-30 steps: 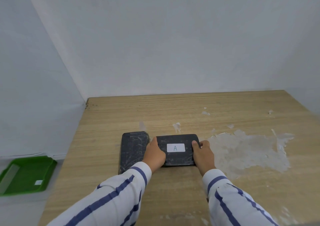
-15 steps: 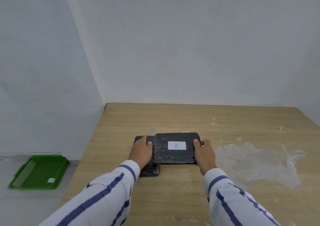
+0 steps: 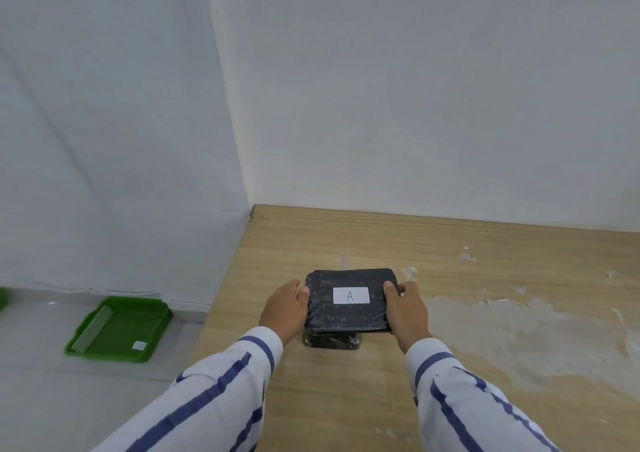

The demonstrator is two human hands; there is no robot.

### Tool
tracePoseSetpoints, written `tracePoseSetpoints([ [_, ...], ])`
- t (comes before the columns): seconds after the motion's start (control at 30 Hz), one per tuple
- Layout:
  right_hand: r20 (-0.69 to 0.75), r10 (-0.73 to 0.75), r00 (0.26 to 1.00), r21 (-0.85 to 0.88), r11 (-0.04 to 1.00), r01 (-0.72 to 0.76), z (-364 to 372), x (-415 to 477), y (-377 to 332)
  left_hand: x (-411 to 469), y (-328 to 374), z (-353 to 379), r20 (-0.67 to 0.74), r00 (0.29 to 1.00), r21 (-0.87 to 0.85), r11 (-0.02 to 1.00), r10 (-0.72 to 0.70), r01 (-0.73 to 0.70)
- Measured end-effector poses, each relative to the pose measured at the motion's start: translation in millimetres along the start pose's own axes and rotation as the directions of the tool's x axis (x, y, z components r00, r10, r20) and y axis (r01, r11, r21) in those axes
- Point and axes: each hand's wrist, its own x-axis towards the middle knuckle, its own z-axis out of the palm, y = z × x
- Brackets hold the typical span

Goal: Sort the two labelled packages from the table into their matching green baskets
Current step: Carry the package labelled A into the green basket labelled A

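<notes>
Lifted clear of the table [image 3: 450, 365], the package marked A [image 3: 349, 304] is now carried over the second package [image 3: 332, 341], which a second ago lay beside it on the left and is now mostly hidden beneath it. From this the pick-up is judged done and the carry toward a basket begun. On the floor at the left a green basket [image 3: 119, 330] is seen, its own label too small to be read. The left hand [image 3: 285, 307] is closed on the package's left edge, the right hand [image 3: 405, 309] on its right edge. The long axis is held left to right, the label facing up and upright to the wearer.
</notes>
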Motion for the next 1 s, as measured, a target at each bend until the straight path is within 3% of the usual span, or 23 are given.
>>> tracePoseSetpoints([
  [0.5,0.027,-0.065,0.998,0.037,0.997,0.064,175.5,-137.6,-69.1,-53.6,-156.9,-160.5,-0.088,0.995,-0.035,0.998,0.039,-0.042],
  [0.77,0.115,-0.109,0.987,0.067,0.993,0.102,285.6,-210.5,-109.1,-81.4,-253.5,-261.0,-0.195,0.98,-0.059,0.998,-0.035,0.024],
  [1.0,0.161,-0.171,0.972,-0.001,0.985,0.174,374.4,-210.0,-150.8,-55.6,-319.2,-324.7,-0.254,0.959,-0.114,0.988,-0.126,0.1],
])
